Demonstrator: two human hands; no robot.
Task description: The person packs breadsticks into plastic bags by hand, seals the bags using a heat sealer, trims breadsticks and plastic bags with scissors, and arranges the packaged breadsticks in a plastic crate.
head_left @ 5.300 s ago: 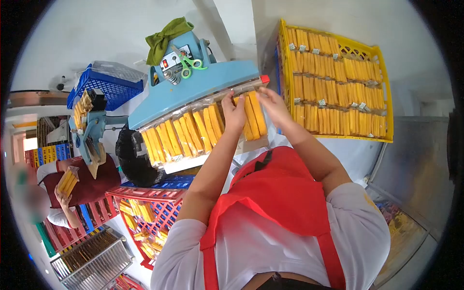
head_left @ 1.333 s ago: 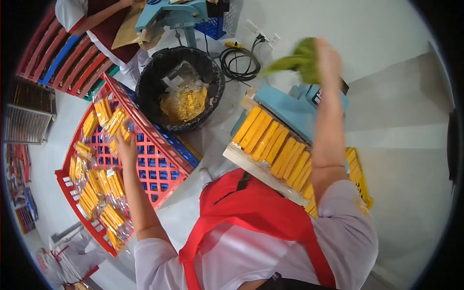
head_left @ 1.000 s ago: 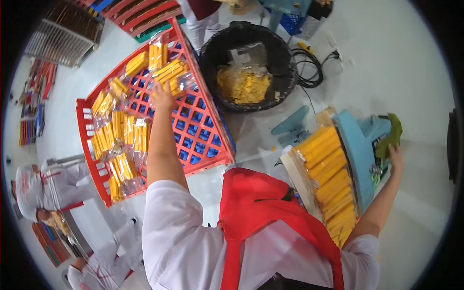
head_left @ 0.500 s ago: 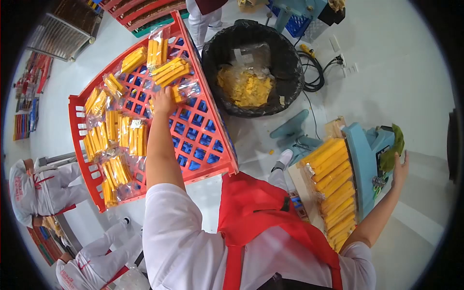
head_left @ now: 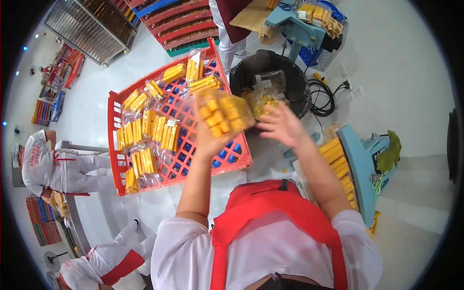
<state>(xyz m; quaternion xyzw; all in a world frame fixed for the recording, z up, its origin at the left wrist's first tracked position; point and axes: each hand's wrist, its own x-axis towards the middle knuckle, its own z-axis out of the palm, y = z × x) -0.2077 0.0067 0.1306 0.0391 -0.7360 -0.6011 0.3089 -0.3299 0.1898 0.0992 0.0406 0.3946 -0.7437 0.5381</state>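
My left hand [head_left: 209,141] is closed around a clear plastic bag of yellow sticks [head_left: 223,114], raised above the red crate with the stick ends facing me. The bag is slightly blurred. To its right, my right hand [head_left: 284,126] is open with fingers apart, near the bag and holding nothing. Beneath, the red lattice crate [head_left: 182,180] carries several more bags of yellow sticks [head_left: 140,126], mostly along its left and far sides. Right of my right forearm, yellow sticks [head_left: 338,162] lie in a row beside a light-blue machine [head_left: 358,164] with a green cloth [head_left: 389,151] on it.
A black-lined bin [head_left: 249,72] with yellow scraps stands beyond my right hand. Stacked crates [head_left: 181,24] and a person's white trousers [head_left: 223,26] are at the back. Cables [head_left: 325,99] lie near the wall. Two co-workers [head_left: 58,162] are at the left.
My left hand has lifted a bag of yellow sticks from the crate. My right hand has left the green cloth by the machine and moved left toward the bag. The view has shifted.
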